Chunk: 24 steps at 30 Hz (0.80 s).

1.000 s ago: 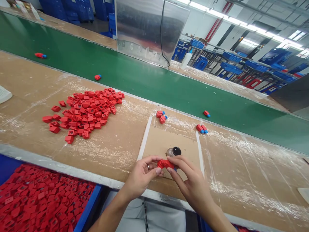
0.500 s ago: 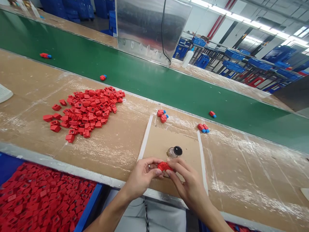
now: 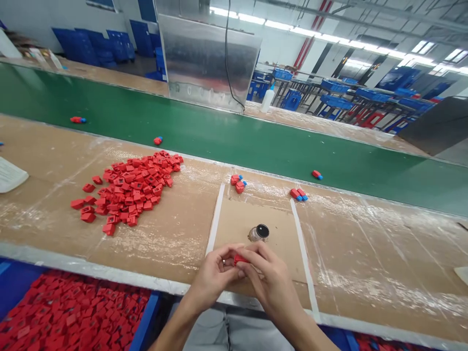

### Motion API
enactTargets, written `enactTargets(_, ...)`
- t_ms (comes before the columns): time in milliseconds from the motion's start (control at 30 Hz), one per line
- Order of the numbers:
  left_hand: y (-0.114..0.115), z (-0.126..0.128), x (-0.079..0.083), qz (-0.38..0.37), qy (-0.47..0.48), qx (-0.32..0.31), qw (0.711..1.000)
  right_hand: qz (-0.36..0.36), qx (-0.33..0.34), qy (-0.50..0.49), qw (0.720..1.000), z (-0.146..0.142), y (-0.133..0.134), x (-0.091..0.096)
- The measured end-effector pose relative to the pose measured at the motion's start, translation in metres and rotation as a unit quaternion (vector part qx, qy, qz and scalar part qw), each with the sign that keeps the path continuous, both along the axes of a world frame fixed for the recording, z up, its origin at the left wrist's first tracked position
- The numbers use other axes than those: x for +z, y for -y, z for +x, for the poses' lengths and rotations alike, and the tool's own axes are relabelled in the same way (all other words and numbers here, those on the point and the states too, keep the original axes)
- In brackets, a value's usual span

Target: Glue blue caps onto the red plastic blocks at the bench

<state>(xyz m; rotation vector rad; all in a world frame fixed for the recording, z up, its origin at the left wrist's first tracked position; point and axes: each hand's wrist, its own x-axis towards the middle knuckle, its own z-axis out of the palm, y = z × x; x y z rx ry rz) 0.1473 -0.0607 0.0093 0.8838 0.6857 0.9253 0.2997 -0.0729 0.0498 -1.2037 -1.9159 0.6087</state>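
Note:
My left hand (image 3: 215, 275) and my right hand (image 3: 268, 280) meet over the near edge of the cardboard mat (image 3: 237, 219), and both pinch one small red plastic part (image 3: 240, 259) between their fingertips. Most of that part is hidden by the fingers. Just beyond the hands a small round jar with a black lid (image 3: 259, 233) lies on the mat. A heap of loose red parts (image 3: 129, 187) sits to the left on the taped bench.
A blue bin full of red parts (image 3: 69, 317) stands below the bench at the near left. Red-and-blue assembled pieces lie near the belt edge (image 3: 238, 183) (image 3: 298, 194). A green conveyor belt (image 3: 256, 146) carries a few more. A metal housing (image 3: 208, 63) stands behind it.
The hands have closed tighter round the red part, so less of it shows. The camera tipped up slightly, and the pieces on the belt drifted along it.

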Motion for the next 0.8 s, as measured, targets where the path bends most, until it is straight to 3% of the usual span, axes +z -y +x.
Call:
enactTargets(167, 0.000, 0.004, -0.004, -0.021, -0.043, 0.019, 0.999, -0.099, -0.100, -0.173, 0.975, 0.012, 0.005, -0.015)
enactTargets(300, 0.002, 0.008, -0.002, 0.007, -0.087, 0.013, 0.996, -0.163, -0.123, -0.251, 0.946, 0.014, 0.016, -0.025)
enactTargets(500, 0.003, 0.004, -0.004, 0.003, -0.100, -0.010, 0.995, -0.140, -0.078, -0.186, 0.969, 0.019, 0.021, -0.032)
enactTargets(800, 0.005, -0.001, -0.002, 0.031, -0.116, -0.042, 0.992, -0.092, 0.011, -0.096, 0.991, 0.024, 0.015, -0.024)
